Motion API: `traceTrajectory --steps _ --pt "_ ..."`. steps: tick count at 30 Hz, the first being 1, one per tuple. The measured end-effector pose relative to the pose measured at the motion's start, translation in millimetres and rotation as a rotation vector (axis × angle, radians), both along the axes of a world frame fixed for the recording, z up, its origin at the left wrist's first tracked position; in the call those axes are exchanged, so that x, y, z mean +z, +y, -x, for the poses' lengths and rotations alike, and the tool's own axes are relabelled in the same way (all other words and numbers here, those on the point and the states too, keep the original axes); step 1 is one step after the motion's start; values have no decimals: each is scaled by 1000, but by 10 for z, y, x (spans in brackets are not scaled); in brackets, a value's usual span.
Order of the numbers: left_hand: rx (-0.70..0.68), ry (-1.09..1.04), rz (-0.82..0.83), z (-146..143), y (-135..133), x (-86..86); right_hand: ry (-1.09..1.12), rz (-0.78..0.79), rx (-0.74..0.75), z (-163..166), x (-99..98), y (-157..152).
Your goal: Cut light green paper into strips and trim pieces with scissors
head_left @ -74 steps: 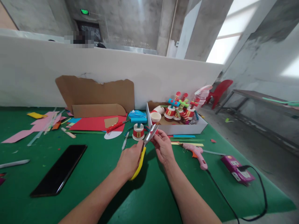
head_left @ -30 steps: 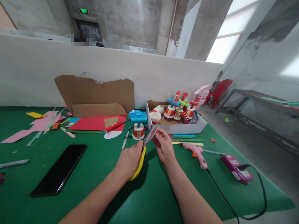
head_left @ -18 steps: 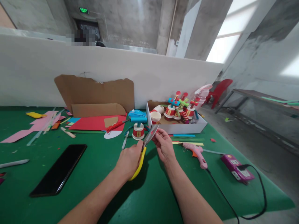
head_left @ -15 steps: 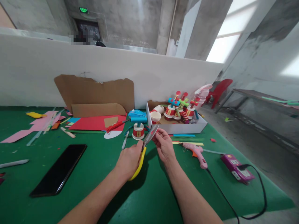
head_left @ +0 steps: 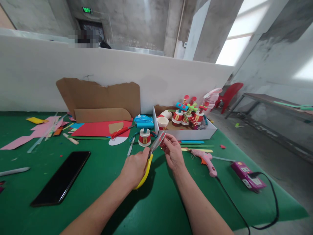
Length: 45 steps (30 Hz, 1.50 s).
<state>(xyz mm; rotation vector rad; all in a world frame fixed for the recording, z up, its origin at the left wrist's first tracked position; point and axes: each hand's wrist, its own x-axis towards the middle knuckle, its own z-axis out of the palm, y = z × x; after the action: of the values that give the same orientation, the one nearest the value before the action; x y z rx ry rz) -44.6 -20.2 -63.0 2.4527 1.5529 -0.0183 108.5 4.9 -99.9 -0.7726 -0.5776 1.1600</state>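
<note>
My left hand (head_left: 134, 169) grips the yellow-handled scissors (head_left: 149, 159), whose steel blades point up and away toward my right hand. My right hand (head_left: 172, 152) pinches a small red scrap (head_left: 161, 142) right at the blades; the scrap is mostly hidden by my fingers. Both hands hover over the green table mat (head_left: 102, 182). Just beyond the blades stands a small red-and-white paper-cup figure (head_left: 144, 137) with a blue top.
A black phone (head_left: 61, 178) lies at the left. A pink glue gun (head_left: 204, 158) and its cord lie right of my hands, beside a purple power box (head_left: 245, 176). A white box (head_left: 186, 129) of cup figures, cardboard (head_left: 97, 98), red paper and paper scraps sit behind.
My hands have stayed nearly in place; my right fingers have shifted slightly on the red scrap at the scissor blades.
</note>
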Motion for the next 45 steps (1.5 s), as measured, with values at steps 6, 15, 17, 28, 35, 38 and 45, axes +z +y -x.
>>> traceTrajectory --steps 6,15,17,28,35,38,45 --pt "-2 -8 -7 4 -5 -5 12 8 -1 6 19 -7" --pt "-4 -17 -5 5 -3 5 0 19 0 -6 13 -2" --pt "-3 -16 2 7 -6 9 -2 20 -6 -11 5 4" --pt "-20 -47 4 22 -22 37 -18 16 -25 -62 -12 19" --pt "-44 -45 -3 27 -14 -3 23 26 -37 -69 26 15" --pt "-52 -20 3 24 -16 -11 18 24 -39 -80 32 18" --pt "-67 -10 -1 26 -26 -7 28 21 -46 -94 45 22"
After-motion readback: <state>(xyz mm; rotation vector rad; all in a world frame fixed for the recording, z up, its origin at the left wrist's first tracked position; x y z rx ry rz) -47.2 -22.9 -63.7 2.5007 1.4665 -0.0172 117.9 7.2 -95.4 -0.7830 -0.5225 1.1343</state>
